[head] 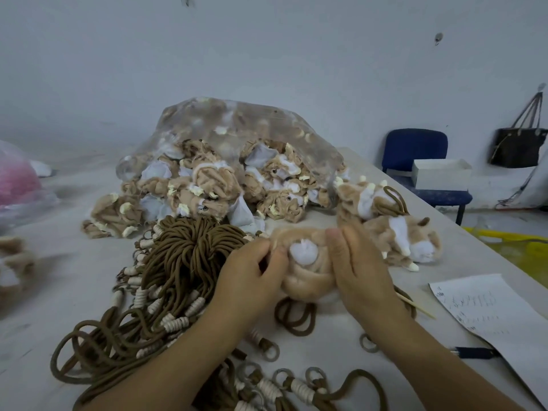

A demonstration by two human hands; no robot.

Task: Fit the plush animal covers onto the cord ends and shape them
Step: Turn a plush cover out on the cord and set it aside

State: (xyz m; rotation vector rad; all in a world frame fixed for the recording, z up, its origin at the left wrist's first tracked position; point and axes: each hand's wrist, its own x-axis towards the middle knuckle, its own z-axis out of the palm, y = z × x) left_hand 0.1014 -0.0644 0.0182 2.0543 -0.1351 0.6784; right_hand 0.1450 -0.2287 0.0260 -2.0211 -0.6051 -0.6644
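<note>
— Where do we have the plush cover [308, 277]?

— Between both hands, just above the table [321, 351], near its middle. Our left hand [252, 274] pinches its left side with curled fingers; our right hand [358, 268] clasps the right side, thumb up by the white tuft [302, 254]. A loop of brown cord [293, 320] hangs out beneath it.

— What hems us in?

— To our left, the heap of brown cords [184, 262] with their white-wrapped ends comes right up to the left wrist. Behind it, the clear bag [237, 129] spills unfilled covers. Just beyond the right hand lie the finished plush animals [397, 232].

— And on the right?

— A wooden stick [415, 305] pokes out from under the right forearm, and the sheet of paper [504, 318] and a pen [474, 352] lie near it. The table's right edge runs diagonally past them; a blue chair [415, 149] stands beyond it.

— Any bare room?

— A patch between our forearms, and the far left of the table.
</note>
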